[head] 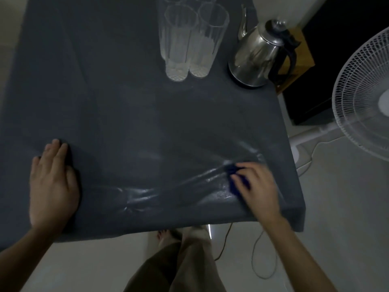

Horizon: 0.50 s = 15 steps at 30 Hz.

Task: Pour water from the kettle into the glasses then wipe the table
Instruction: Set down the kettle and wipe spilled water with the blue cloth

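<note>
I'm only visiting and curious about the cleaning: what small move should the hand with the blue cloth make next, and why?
Probably sweep the blue cloth leftward along the near edge. The right hand presses it by the table's right corner, and shiny streaks run from there toward the left hand, which lies flat on the table. The glasses and kettle stand farther back, clear of that path.

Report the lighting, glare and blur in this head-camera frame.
Head view: dim overall; glare streaks on the wrinkled dark table cover near the front edge; the right hand on the blue cloth is motion-blurred, the flat left hand sharper; wide-angle bending tilts the glasses and steel kettle; the white fan is brightest.
</note>
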Motion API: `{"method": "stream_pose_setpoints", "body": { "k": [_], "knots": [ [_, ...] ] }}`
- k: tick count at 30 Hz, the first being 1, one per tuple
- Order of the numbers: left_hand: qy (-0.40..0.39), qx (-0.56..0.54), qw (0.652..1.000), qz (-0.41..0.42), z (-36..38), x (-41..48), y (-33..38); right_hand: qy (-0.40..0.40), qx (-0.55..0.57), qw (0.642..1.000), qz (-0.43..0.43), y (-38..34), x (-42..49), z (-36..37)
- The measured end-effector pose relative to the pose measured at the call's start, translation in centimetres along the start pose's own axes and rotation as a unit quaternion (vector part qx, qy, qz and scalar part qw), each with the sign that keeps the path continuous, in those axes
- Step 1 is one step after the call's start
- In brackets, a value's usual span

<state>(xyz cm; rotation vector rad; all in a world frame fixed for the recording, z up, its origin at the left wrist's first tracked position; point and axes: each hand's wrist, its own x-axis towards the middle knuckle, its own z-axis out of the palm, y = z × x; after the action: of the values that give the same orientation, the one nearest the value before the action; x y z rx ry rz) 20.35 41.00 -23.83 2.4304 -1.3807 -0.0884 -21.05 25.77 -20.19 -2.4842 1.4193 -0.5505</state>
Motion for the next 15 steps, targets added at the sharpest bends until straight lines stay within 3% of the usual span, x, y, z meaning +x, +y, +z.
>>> {"method": "stream_pose_setpoints", "body": {
  "k": [3, 6, 12, 15],
  "knots": [
    [0.002, -0.009, 1.000, 0.001, 0.0, -0.1, 0.1, 0.025, -0.008, 0.997, 0.075, 2.8, 0.4, -1.3],
    [0.009, -0.018, 1.000, -0.001, -0.1, -0.2, 0.3, 0.060, 0.008, 0.995, 0.081, -0.2, 0.8, 0.7],
    [0.000, 0.005, 1.000, -0.001, 0.1, 0.1, -0.1, 0.005, 0.016, 0.998, -0.067, -15.9, 1.8, 8.0],
    [0.009, 0.000, 1.000, 0.011, 0.6, 0.1, -0.5, -0.045, 0.072, 0.987, -0.139, -21.3, 1.2, 10.3]
  ]
}}
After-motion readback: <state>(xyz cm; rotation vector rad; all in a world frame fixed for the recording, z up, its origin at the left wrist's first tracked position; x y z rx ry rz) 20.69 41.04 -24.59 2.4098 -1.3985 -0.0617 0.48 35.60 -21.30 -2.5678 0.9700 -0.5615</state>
